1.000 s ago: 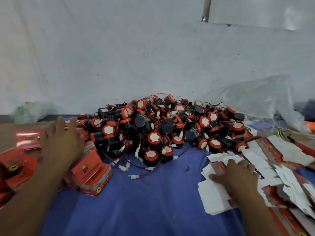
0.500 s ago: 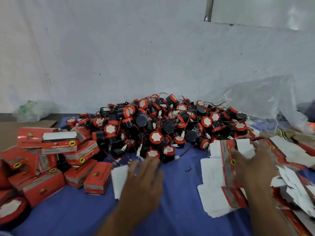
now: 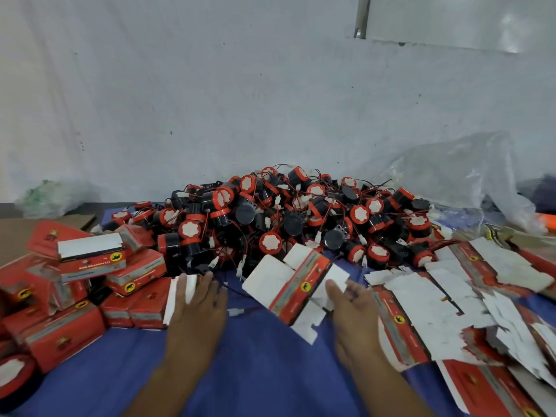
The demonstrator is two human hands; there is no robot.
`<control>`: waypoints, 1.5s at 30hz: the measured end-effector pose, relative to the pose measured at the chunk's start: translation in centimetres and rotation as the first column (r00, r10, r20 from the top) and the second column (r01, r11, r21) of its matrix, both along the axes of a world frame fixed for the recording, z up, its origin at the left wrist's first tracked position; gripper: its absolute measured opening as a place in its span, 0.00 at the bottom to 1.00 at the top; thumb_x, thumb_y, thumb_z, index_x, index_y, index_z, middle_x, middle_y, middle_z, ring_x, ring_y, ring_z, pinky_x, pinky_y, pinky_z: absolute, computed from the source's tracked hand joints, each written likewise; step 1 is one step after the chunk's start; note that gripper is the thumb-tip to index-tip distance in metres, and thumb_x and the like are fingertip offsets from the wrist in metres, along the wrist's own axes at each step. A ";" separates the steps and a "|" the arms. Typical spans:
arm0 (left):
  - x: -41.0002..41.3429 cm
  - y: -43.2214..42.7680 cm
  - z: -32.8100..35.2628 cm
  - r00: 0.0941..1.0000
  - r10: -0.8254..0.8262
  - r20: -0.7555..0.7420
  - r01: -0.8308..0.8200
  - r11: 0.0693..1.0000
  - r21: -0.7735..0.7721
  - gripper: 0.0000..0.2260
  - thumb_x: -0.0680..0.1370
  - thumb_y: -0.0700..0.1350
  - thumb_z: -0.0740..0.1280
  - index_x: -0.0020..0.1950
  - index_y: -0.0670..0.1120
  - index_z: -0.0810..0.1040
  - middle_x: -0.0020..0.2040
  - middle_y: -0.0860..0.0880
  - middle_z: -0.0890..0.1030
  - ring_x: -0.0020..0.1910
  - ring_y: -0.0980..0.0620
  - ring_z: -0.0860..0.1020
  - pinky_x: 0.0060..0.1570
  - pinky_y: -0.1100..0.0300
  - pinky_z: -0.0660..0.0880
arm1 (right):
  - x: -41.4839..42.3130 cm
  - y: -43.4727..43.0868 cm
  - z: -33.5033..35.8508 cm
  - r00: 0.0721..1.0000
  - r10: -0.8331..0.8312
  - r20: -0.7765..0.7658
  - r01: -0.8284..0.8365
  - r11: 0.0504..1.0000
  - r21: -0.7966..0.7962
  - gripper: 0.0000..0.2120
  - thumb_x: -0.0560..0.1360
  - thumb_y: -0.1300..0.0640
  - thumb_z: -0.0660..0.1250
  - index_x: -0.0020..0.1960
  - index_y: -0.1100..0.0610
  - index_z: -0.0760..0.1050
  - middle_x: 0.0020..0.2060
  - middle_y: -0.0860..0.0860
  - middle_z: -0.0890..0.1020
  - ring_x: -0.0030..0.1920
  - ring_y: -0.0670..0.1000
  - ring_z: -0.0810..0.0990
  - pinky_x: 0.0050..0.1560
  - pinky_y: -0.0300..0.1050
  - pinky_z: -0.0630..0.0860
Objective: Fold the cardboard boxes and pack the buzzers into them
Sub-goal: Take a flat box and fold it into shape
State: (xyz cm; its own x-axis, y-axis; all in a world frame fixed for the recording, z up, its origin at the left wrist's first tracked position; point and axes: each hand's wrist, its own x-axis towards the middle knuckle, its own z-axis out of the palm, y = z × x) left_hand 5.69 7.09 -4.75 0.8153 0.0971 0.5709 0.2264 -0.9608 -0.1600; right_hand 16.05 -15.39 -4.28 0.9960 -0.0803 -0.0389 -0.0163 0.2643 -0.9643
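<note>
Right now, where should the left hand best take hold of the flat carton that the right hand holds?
I would pinch the flat carton by its bare white panel at the left end, coming in from the left with the left hand. That end sticks out free and tilted, while the right hand holds the right flap.

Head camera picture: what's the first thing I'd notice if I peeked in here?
Your eye goes straight to the big heap of red-and-black buzzers with thin wires, piled in the middle against the white wall. Just in front of it, the right hand holds a flat unfolded box. Folded red boxes crowd the left side, and flat box blanks spread across the right.
</note>
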 end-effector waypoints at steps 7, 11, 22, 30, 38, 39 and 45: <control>-0.1 -5.7 1.9 0.919 -0.306 0.250 0.393 0.764 -0.511 0.30 0.78 0.59 0.58 0.78 0.53 0.55 0.80 0.49 0.54 0.79 0.50 0.52 0.75 0.53 0.53 | -1.7 1.6 0.1 0.979 0.202 0.000 -0.198 0.963 0.182 0.07 0.77 0.62 0.70 0.55 0.60 0.78 0.46 0.60 0.86 0.43 0.56 0.86 0.42 0.53 0.83; 1.0 -7.3 1.6 0.905 -0.385 0.180 0.376 0.525 -0.764 0.42 0.73 0.65 0.68 0.79 0.60 0.46 0.80 0.56 0.53 0.79 0.55 0.53 0.76 0.50 0.58 | -2.9 2.2 1.1 0.881 0.470 0.060 -0.465 0.833 0.301 0.22 0.74 0.46 0.66 0.57 0.62 0.82 0.55 0.65 0.83 0.55 0.64 0.83 0.51 0.56 0.82; -0.5 -7.5 2.0 0.811 -0.203 0.548 0.478 -0.309 -0.822 0.25 0.67 0.54 0.76 0.62 0.62 0.76 0.57 0.54 0.82 0.60 0.52 0.80 0.55 0.53 0.77 | -4.3 2.2 2.2 0.700 0.636 0.325 -0.692 0.716 0.092 0.27 0.76 0.60 0.67 0.74 0.53 0.66 0.66 0.53 0.79 0.67 0.57 0.76 0.65 0.51 0.76; -1.5 -7.8 1.6 0.835 -0.076 0.545 0.325 -0.731 -0.600 0.30 0.67 0.40 0.76 0.68 0.47 0.72 0.60 0.37 0.80 0.57 0.38 0.80 0.44 0.49 0.81 | -5.4 2.2 1.7 0.624 0.715 0.316 -0.627 0.699 -0.344 0.29 0.79 0.55 0.68 0.75 0.40 0.62 0.71 0.41 0.72 0.68 0.41 0.73 0.59 0.36 0.75; -0.5 -6.9 -0.4 0.882 -0.058 0.468 0.317 -0.662 -0.679 0.25 0.72 0.23 0.64 0.65 0.44 0.73 0.41 0.47 0.86 0.38 0.48 0.85 0.30 0.55 0.81 | -5.6 2.6 1.0 0.618 0.740 0.266 -0.539 0.645 -0.541 0.33 0.72 0.37 0.69 0.74 0.45 0.65 0.70 0.47 0.71 0.68 0.47 0.74 0.66 0.50 0.74; -0.5 -6.9 -0.6 0.885 -0.073 0.459 0.309 -0.646 -0.698 0.26 0.71 0.25 0.67 0.64 0.46 0.73 0.42 0.49 0.86 0.38 0.50 0.85 0.30 0.57 0.80 | -5.5 2.6 0.9 0.626 0.732 0.268 -0.525 0.650 -0.550 0.32 0.70 0.36 0.71 0.72 0.40 0.66 0.69 0.45 0.70 0.68 0.46 0.74 0.66 0.51 0.74; -1.0 -6.7 -0.6 0.889 -0.161 0.428 0.297 -0.510 -0.807 0.20 0.74 0.37 0.72 0.62 0.52 0.74 0.58 0.48 0.81 0.49 0.60 0.83 0.40 0.67 0.79 | -4.7 2.3 0.4 0.615 0.737 0.279 -0.485 0.633 -0.603 0.29 0.70 0.31 0.71 0.69 0.34 0.70 0.71 0.38 0.65 0.73 0.44 0.66 0.71 0.53 0.68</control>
State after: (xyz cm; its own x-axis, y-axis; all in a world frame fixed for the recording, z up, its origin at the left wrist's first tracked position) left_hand 4.73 0.42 -5.32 0.9525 0.3019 0.0389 -0.1393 0.3186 0.9376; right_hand 11.39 -13.12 -3.90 0.6760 0.6742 0.2974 0.4608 -0.0719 -0.8846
